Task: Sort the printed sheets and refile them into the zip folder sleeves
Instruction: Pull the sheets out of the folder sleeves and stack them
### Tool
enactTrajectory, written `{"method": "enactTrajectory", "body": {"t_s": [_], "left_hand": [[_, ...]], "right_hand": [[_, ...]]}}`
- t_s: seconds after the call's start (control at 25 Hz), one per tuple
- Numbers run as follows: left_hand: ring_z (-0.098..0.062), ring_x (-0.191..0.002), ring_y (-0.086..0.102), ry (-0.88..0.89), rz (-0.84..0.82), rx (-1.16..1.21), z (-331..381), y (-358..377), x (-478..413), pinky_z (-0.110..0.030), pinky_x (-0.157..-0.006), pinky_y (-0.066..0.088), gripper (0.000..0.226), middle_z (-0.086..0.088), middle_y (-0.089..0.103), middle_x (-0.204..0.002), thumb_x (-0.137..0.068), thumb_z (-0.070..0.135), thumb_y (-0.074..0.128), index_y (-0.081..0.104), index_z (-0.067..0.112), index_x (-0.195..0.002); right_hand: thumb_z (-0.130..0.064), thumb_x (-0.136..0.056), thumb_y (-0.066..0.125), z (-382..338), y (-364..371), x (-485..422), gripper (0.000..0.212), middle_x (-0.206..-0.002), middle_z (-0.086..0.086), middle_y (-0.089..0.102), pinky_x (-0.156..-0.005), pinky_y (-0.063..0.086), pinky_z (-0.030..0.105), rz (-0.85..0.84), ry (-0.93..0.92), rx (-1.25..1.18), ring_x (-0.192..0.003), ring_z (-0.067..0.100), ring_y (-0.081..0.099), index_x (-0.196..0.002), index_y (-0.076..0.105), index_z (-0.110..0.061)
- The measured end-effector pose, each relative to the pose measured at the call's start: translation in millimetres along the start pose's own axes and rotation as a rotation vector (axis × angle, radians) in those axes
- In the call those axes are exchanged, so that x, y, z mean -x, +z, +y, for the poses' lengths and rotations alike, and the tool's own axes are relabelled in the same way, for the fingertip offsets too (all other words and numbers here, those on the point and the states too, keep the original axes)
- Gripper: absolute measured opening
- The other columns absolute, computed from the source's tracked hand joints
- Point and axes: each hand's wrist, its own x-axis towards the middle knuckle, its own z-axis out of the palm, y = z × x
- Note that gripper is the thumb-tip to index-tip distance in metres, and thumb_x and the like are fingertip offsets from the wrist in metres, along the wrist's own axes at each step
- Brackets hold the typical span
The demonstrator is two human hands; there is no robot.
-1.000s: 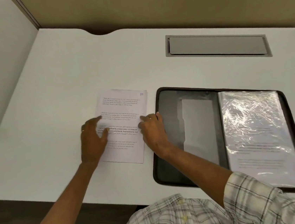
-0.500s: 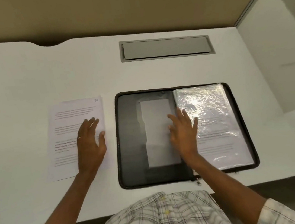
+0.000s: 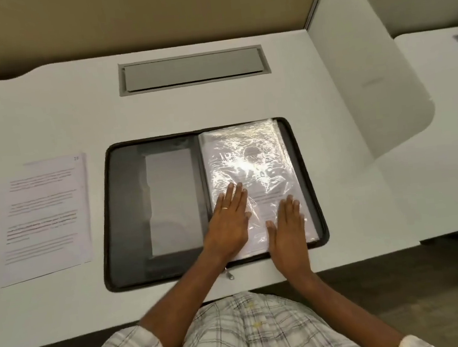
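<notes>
Zip folder [image 3: 121, 214] lies open flat on the worktop [image 3: 44, 114]. Clear sleeves [image 3: 248, 154] are stacked in its right half. Both grips are laid flat on the top sleeve, fingers straight, nothing clasped: left grip [image 3: 227, 222] by the spine, right grip [image 3: 287, 223] toward the outer edge. Printed sheets [image 3: 41, 217] lie on the worktop just left of the folder, not touching it.

Handling, as judged: the sleeves are thin, glossy and crinkled, so expected limp, slippery and easily creased. Best lifted by a pinch at the free outer edge or a corner, with the stack pinned by the other grip. The paper is expected light and floppy; to be taken at an edge and fed square into the sleeve mouth.

Count:
- one folder
- one zip pull [image 3: 229, 274]
- one grey inner pocket [image 3: 172, 202] on the left half
- one loose pile of sheets, number not discernible
- several sleeves, exact number not discernible
</notes>
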Motion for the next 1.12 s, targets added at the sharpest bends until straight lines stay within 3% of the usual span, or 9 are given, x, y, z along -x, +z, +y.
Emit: {"method": "enactTrajectory", "body": {"t_s": [0.12,0.28,0.4,0.52,0.64,0.88,0.96,1.04,1.12], "left_hand": [[-0.021,-0.160,-0.005,-0.008,-0.044,0.027,-2.1,1.0,-0.6,-0.045,-0.130,0.005,0.059,-0.006,0.004,-0.173,-0.112,0.035,0.023,0.013,0.009,-0.164],[-0.007,-0.156,0.018,-0.262,-0.046,0.723,4.9,-37.9,-3.1,-0.040,-0.130,0.015,0.051,0.004,0.026,-0.169,-0.113,0.040,0.033,0.034,0.022,-0.161],[-0.011,-0.134,0.055,-0.469,0.042,1.014,5.3,-96.0,-12.0,-0.043,-0.119,0.040,0.057,0.003,0.059,-0.147,-0.103,0.064,0.039,0.057,0.030,-0.145],[-0.012,-0.111,0.068,-0.493,0.184,0.915,-21.3,-139.2,-4.1,-0.038,-0.098,0.056,0.045,0.007,0.069,-0.128,-0.097,0.058,0.062,0.064,0.030,-0.133],[-0.016,-0.104,0.072,-0.581,0.310,0.913,-78.0,-153.5,24.7,-0.047,-0.093,0.060,0.037,0.002,0.074,-0.118,-0.097,0.023,0.072,0.064,0.022,-0.133],[-0.021,-0.101,0.064,-0.795,0.395,0.688,-161.0,-147.5,82.1,-0.044,-0.100,0.054,0.067,0.000,0.064,-0.114,-0.088,0.005,0.078,0.051,0.021,-0.147],[-0.027,-0.116,0.059,-0.818,0.366,0.628,-166.5,-134.0,86.3,-0.050,-0.107,0.050,0.072,-0.002,0.057,-0.129,-0.086,0.004,0.080,0.048,0.018,-0.149],[-0.030,-0.147,0.034,-0.818,0.422,0.500,-154.8,-123.8,77.2,-0.052,-0.119,0.037,0.071,-0.006,0.032,-0.160,-0.090,0.009,0.077,0.043,0.015,-0.153],[-0.015,-0.150,0.035,-0.707,0.458,0.552,-123.1,-118.7,55.6,-0.040,-0.118,0.042,0.058,-0.007,0.023,-0.167,-0.097,0.011,0.069,0.047,0.012,-0.151]], "right_hand": [[0.002,-0.105,0.043,-4.2,-9.2,-5.8,0.061,-0.170,0.017,0.003,-0.128,0.018,0.044,0.095,-0.164,-0.116,-0.158,0.031,0.002,-0.160,0.016,0.002],[0.015,-0.099,0.046,-50.8,-35.9,-4.5,0.071,-0.172,0.008,0.002,-0.119,0.027,0.017,0.101,-0.190,-0.593,-0.158,0.024,0.010,-0.160,0.024,-0.012],[0.006,-0.093,0.066,-94.7,-51.1,-7.4,0.087,-0.165,-0.011,0.026,-0.098,0.051,0.018,-0.176,0.084,-1.055,-0.147,0.013,0.039,-0.158,0.025,-0.035],[-0.002,-0.085,0.079,-131.6,-54.5,-9.5,0.089,-0.157,-0.009,0.043,-0.106,0.052,0.033,-0.596,0.103,-1.218,-0.141,0.010,0.048,-0.157,0.034,-0.028],[-0.018,-0.090,0.078,-145.5,-49.2,-11.8,0.069,-0.151,-0.007,0.053,-0.110,0.049,0.035,-0.676,-0.067,-1.048,-0.135,0.007,0.054,-0.151,0.047,-0.024],[-0.017,-0.103,0.057,-71.9,-18.3,-54.5,0.040,-0.152,0.010,0.051,-0.119,0.035,0.051,-0.112,-0.256,-0.148,-0.143,0.026,0.043,-0.143,0.057,-0.013],[-0.017,-0.102,0.056,-43.1,-16.9,-68.1,0.042,-0.156,0.015,0.045,-0.118,0.034,0.054,-0.092,-0.272,0.033,-0.147,0.033,0.037,-0.144,0.055,-0.011],[-0.021,-0.103,0.055,-31.2,-21.2,-73.3,0.042,-0.158,0.015,0.042,-0.118,0.036,0.052,-0.113,-0.300,0.089,-0.147,0.033,0.037,-0.144,0.053,-0.013],[-0.022,-0.102,0.056,-28.9,-24.3,-75.6,0.040,-0.157,0.013,0.044,-0.114,0.042,0.049,-0.100,-0.323,0.122,-0.142,0.032,0.044,-0.141,0.055,-0.014]]}}
